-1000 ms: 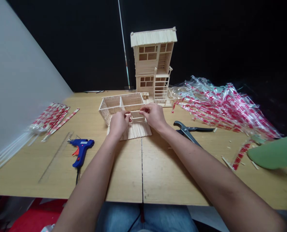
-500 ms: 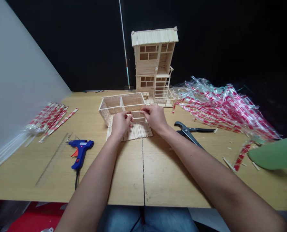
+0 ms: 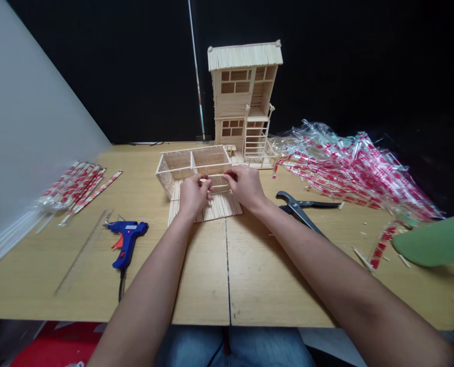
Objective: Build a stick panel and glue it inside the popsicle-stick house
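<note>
A: In the head view, where is the left hand (image 3: 192, 196)?
B: It is at the front of an open-topped stick box (image 3: 209, 155), which lies on the desk (image 3: 196, 288) near its middle. The thumb and the forefinger are bent close together, on or just beside a thin pale stick (image 3: 217, 175).
A: And the right hand (image 3: 246, 186)?
B: It is at the front right corner of this box, also with thumb and forefinger pinched together, at the other end of the same stick. Whether the stick is loose or already fixed to the box, I cannot tell.
A: What is below them?
B: A floor of sticks (image 3: 225, 206), which spreads out in front of the box.
A: What stands behind?
B: A two-storey stick house (image 3: 231, 108), upright, with a ladder (image 3: 255, 140) at its front.
A: And at the sides?
B: To the left, a blue glue gun (image 3: 126, 244) lies beside a transparent ruler (image 3: 82, 255), with wrapped sticks (image 3: 74, 186) farther back. To the right, there are black-handled cutters (image 3: 298, 210), near a heap of red-printed wrappers (image 3: 342, 171), and a green object (image 3: 435, 242).
</note>
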### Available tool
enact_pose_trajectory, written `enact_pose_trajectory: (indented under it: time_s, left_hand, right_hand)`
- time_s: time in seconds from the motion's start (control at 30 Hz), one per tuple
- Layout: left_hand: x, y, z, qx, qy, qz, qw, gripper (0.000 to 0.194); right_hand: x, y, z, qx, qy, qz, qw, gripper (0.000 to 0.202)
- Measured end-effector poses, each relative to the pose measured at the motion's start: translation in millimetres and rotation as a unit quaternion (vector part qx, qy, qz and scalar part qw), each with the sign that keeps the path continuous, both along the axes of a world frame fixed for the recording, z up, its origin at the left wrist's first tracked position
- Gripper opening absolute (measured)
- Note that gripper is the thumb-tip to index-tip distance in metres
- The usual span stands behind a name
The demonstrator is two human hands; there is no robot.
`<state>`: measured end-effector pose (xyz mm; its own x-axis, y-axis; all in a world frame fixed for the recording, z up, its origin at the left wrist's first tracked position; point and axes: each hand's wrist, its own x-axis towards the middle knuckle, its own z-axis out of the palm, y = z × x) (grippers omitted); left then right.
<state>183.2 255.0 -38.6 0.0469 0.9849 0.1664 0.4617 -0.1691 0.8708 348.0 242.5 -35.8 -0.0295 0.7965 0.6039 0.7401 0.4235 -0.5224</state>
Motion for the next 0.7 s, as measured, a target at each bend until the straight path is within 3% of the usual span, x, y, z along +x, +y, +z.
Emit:
enact_pose_trajectory:
  time_s: [0.2, 0.53, 0.7]
  left_hand:
    - [5, 3, -4.7, -0.012, -0.054, 0.001, 0.998, 0.016]
    - [9, 2, -5.6, 0.0, -0.05, 0.017, 0.999, 0.012]
    - [9, 1, -4.5, 0.004, -0.053, 0.016, 0.998, 0.012]
  right_hand:
    - [4, 2, -1.7, 0.013, 0.004, 0.016, 1.0, 0.014]
    - [18, 4, -1.3, 0.002, -0.014, 0.054, 0.998, 0.016]
    - [34, 8, 1.3, 0.017, -0.046, 0.081, 0.995, 0.005]
